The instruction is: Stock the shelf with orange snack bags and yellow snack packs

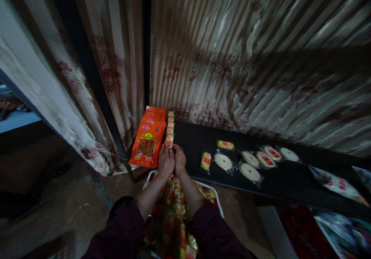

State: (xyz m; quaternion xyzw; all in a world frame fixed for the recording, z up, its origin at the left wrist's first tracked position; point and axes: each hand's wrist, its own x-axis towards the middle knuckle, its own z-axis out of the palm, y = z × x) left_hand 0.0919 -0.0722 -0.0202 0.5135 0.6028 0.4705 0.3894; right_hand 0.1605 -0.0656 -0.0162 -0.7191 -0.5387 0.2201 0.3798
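A row of small yellow wrapped snacks (pixel 169 129) runs back along the black shelf, beside overlapping orange snack bags (pixel 148 137). At the front end of this row, my left hand (pixel 166 160) and my right hand (pixel 179 159) are side by side, fingers bent inward. Whatever lies between the fingers is hidden. Below my forearms is a white-rimmed basket (pixel 218 201) filled with yellow wrapped snacks (pixel 169 222). Two single yellow packs (pixel 205 161) lie on the shelf to the right of my hands.
Several round wrapped cakes (pixel 223 161) lie farther right on the shelf (pixel 189 135), then a white packet (pixel 339 183). Patterned curtains (pixel 232 58) hang behind and at the left, beside a dark metal post (pixel 95 70). A red box (pixel 304 232) is at lower right.
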